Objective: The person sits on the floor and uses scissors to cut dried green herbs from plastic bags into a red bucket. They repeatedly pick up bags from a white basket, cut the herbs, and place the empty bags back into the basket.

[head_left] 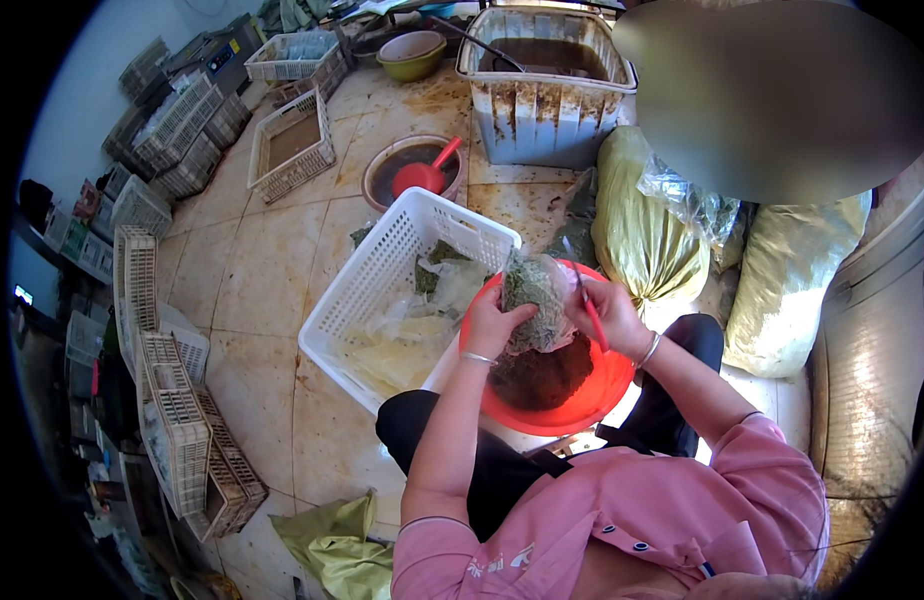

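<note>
My left hand [502,322] is closed round the side of a clear plastic bag [534,300] packed with greyish-green, dried-herb-like bits. Close against the bag's other side, my right hand [612,312] grips a red-handled tool that looks like scissors [594,322], its thin dark blade pointing up and away. Whether those fingers also pinch the bag is hidden. Both hands are above a round red basin [617,385] with dark brown, loose-looking matter at the bottom. Left of it, a white perforated crate [332,300] holds flat clear bags and a bag of green stuff.
Beyond the crate sits a tub [372,170] of brown liquid with a red ladle [419,180]. A large stained bin [547,110] stands farther back. Full yellow-green sacks [642,220] lean at the right. Stacked crates [172,420] line the left; a crumpled sack [342,545] lies near me.
</note>
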### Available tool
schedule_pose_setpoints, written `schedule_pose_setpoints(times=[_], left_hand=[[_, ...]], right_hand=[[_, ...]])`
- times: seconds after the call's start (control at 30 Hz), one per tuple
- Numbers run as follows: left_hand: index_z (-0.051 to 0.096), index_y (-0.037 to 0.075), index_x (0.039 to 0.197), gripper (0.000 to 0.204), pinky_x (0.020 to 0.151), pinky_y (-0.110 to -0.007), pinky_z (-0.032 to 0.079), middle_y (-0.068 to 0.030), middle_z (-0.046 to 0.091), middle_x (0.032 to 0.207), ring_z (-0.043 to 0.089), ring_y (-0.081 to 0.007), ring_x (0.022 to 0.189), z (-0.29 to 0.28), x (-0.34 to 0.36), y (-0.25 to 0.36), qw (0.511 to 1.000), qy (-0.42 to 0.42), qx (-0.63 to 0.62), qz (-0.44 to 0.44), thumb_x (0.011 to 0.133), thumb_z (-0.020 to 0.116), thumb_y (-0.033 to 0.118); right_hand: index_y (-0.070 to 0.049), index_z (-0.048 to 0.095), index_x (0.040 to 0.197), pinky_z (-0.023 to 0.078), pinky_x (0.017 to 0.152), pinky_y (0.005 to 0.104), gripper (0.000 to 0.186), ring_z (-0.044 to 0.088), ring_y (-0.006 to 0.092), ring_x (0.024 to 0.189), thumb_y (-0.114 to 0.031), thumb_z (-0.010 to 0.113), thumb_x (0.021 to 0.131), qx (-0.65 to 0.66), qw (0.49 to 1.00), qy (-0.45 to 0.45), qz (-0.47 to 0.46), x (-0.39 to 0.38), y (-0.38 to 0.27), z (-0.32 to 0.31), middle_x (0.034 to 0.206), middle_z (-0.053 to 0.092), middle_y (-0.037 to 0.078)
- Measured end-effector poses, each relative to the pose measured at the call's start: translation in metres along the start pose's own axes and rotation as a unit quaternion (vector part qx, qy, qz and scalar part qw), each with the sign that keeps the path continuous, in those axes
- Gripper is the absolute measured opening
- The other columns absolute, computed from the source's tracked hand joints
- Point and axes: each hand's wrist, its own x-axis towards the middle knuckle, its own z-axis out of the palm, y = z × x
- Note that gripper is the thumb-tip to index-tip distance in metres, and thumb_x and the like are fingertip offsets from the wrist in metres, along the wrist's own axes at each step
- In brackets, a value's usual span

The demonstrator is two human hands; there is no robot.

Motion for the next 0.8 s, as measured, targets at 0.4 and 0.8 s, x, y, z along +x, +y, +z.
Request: schedule_pose_setpoints(times=[0.4,0.8], left_hand=[[0.052,-0.004,0.124,0.062,0.093,-0.029,0.044,-0.0121,0.061,0.117,0.058,-0.0169,0.106,0.001,-0.006,0.009,0.996,-0.024,0.053,0.071,0.066,0.075,-0.002],[0.054,-0.003,0.116,0.045,0.082,-0.028,0.049,-0.0096,0.064,0.103,0.062,-0.0153,0.090,-0.040,-0.011,0.010,0.998,0.036,-0.053,-0.024,0.075,0.071,0.002]], right_hand=[[-0.004,0.061,0.087,0.049,0.065,0.0424,0.019,0.061,0.0369,0.076,-0.013,0.066,0.071,-0.257,0.956,-0.023,-0.136,0.080,0.008,0.003,0.080,0.064,0.016],[0.002,0.056,0.081,0.044,0.057,0.0274,0.010,0.048,0.0076,0.064,-0.003,0.061,0.074,-0.059,0.998,-0.005,0.034,0.056,0.040,-0.021,0.065,0.053,0.004]])
